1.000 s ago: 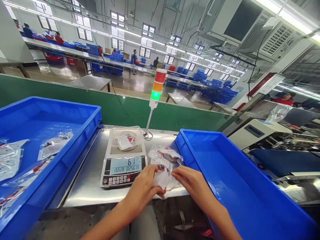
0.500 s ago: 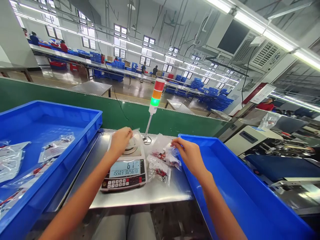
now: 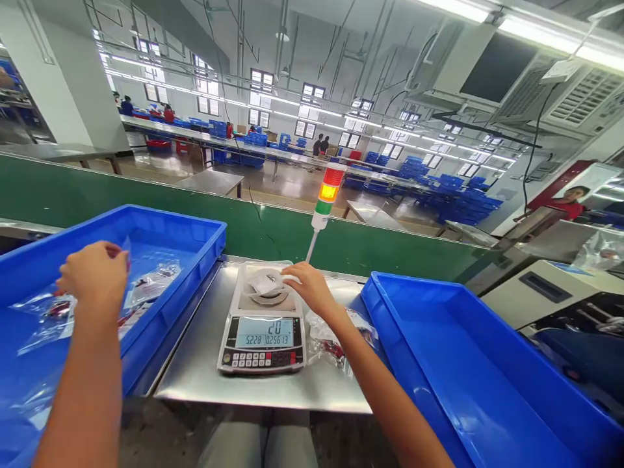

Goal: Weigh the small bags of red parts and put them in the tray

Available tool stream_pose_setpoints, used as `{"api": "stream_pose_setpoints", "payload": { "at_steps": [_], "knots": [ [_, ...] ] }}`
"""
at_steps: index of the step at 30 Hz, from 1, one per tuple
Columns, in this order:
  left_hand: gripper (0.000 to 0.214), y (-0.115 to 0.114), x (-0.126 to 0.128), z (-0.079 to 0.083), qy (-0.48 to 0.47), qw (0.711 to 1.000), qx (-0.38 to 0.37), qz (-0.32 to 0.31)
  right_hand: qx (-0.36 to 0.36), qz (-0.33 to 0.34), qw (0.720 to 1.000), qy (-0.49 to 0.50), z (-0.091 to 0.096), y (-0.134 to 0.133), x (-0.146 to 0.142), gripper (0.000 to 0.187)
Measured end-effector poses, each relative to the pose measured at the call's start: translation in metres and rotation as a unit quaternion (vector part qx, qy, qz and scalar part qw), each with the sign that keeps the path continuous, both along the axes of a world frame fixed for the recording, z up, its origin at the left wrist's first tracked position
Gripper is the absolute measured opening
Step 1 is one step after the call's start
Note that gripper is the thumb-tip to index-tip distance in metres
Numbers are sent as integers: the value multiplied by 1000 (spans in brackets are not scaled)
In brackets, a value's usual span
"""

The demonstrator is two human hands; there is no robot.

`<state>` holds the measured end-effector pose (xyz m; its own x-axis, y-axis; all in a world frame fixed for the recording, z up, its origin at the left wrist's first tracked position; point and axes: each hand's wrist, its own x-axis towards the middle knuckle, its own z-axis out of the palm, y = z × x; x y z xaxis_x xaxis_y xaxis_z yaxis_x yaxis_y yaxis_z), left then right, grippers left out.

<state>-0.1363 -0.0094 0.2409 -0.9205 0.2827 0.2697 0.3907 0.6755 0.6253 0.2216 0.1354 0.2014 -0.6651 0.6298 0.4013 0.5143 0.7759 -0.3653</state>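
My left hand (image 3: 95, 276) is over the blue bin at the left. Its fingers are closed, and a bit of clear plastic bag (image 3: 127, 250) shows at the fingertips, the rest hidden. My right hand (image 3: 312, 286) pinches the edge of a small whitish plastic bag (image 3: 266, 283) lying on the round pan of the digital scale (image 3: 263, 341). Small dark parts show inside that bag. The scale's display reads 20 on top. Beside the scale, partly behind my right forearm, lie clear bags with red and dark parts (image 3: 334, 348).
The left blue bin (image 3: 205, 263) holds several clear bags (image 3: 151, 286). Another blue bin (image 3: 419, 390) stands at the right. A signal light (image 3: 327, 195) glows orange behind the scale. A green partition (image 3: 283, 231) runs along the back, and a machine (image 3: 550, 292) stands far right.
My left hand has moved from the scale to over the left bin. My right hand has gone from the loose bags to the pan. The display fell from 61 to 20; the light turned from green to orange.
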Motion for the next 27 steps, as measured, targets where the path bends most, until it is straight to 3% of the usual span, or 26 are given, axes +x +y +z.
{"api": "stream_pose_setpoints", "payload": {
  "at_steps": [2, 5, 8, 10, 13, 17, 19, 22, 27],
  "knots": [
    [32, -7, -14, -23, 6, 998, -59, -25, -23, 9, 999, 46, -14, -8, 22, 16],
    [44, -9, -5, -43, 58, 990, -70, -104, -48, -76, 988, 122, -35, -12, 68, 21],
    [49, 1, 38, -39, 63, 976, -10, -206, -72, -195, 972, 105, -60, -12, 111, 21],
    [50, 10, 79, -32, 46, 950, 43, -306, -95, -236, 966, 48, -75, -15, 126, 21],
    [42, 21, 139, -28, 28, 906, 79, -415, -108, -219, 968, -57, -88, -19, 119, 27],
    [38, 23, 192, -40, 19, 836, 103, -539, -85, -192, 954, -214, -87, -13, 75, 37],
    [37, 19, 200, -48, 15, 827, 101, -552, -92, -200, 938, -266, -84, -4, 54, 37],
    [38, 13, 191, -56, 24, 849, 100, -518, -108, -215, 924, -296, -78, 10, 36, 43],
    [40, 2, 172, -57, 49, 863, 122, -488, -115, -273, 907, -298, -56, 10, 60, 34]
  ]
}}
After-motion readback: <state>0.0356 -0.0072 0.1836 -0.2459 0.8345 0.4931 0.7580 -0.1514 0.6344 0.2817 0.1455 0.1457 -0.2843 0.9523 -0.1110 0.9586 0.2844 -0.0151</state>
